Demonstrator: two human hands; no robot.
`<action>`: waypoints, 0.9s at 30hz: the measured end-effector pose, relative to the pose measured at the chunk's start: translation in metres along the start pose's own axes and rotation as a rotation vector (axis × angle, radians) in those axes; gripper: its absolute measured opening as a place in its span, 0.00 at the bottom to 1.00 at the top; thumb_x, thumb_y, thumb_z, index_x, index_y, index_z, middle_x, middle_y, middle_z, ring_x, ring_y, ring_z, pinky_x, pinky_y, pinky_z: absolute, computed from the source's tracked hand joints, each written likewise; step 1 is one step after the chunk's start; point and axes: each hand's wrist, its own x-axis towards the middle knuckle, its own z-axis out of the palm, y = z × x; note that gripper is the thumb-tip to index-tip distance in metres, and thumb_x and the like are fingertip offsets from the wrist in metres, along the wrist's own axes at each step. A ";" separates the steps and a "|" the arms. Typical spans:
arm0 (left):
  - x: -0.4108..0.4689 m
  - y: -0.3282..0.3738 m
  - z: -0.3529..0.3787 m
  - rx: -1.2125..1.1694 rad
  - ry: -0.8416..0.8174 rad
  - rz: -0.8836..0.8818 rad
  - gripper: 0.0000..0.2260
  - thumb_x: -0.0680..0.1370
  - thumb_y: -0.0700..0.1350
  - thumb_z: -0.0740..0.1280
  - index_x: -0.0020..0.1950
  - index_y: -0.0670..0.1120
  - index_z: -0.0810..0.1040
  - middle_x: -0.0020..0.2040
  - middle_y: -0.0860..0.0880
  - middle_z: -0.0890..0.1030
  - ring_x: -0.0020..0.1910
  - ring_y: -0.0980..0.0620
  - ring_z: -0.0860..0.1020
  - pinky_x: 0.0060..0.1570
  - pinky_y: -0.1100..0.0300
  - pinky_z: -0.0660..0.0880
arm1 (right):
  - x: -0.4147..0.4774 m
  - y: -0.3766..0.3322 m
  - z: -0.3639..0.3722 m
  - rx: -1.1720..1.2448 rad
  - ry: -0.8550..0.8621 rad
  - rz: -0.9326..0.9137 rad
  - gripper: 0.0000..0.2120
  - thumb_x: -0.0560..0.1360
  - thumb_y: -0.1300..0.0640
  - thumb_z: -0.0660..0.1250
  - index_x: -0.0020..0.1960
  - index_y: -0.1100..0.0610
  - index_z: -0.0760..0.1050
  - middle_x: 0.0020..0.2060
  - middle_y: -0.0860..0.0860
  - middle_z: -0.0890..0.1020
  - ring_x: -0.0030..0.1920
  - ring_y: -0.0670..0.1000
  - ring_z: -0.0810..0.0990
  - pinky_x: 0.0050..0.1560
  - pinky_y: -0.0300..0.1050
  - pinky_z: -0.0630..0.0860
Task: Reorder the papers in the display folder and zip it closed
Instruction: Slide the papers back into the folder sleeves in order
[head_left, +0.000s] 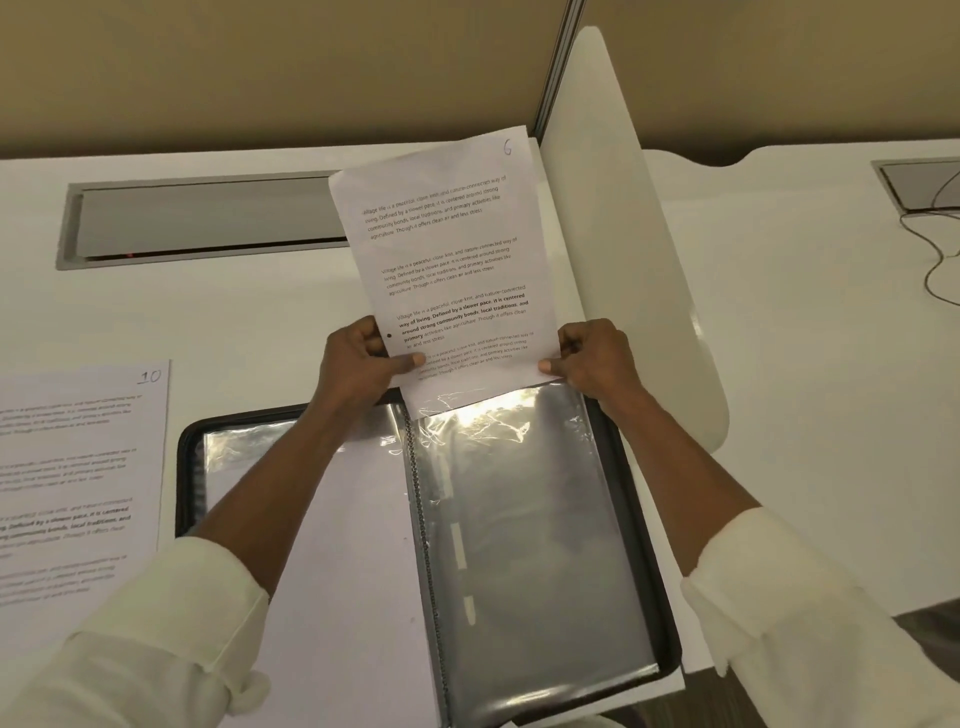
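Display folder open flat on desk, unzipped. Left hand and right hand each pinch a lower corner of sheet 6, bottom edge just inside the right-hand sleeve mouth. Sheet 10 loose on desk, left. Judgement: reordering partway; zipping not begun.

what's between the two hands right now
In the head view, the bottom of the sheet marked 6 spans between the left hand and the right hand, each pinching an edge.
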 end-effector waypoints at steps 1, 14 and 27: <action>0.004 0.006 -0.001 -0.010 0.005 0.002 0.24 0.70 0.32 0.81 0.64 0.43 0.83 0.53 0.49 0.89 0.53 0.49 0.88 0.51 0.53 0.86 | 0.001 -0.001 0.000 -0.001 -0.009 -0.002 0.11 0.66 0.60 0.85 0.43 0.60 0.85 0.38 0.55 0.87 0.43 0.57 0.87 0.50 0.52 0.85; 0.023 0.030 -0.006 -0.029 0.065 0.106 0.18 0.73 0.33 0.79 0.61 0.45 0.85 0.56 0.49 0.89 0.55 0.49 0.87 0.57 0.52 0.84 | 0.012 -0.011 -0.008 -0.017 -0.150 0.006 0.14 0.64 0.63 0.86 0.45 0.57 0.85 0.43 0.51 0.88 0.47 0.53 0.87 0.56 0.51 0.84; 0.016 0.019 -0.001 -0.008 0.099 0.138 0.17 0.75 0.34 0.79 0.58 0.51 0.84 0.53 0.56 0.88 0.55 0.54 0.87 0.60 0.53 0.83 | 0.007 -0.019 -0.015 -0.350 -0.260 -0.009 0.24 0.60 0.51 0.88 0.51 0.56 0.84 0.46 0.50 0.85 0.47 0.54 0.84 0.54 0.51 0.82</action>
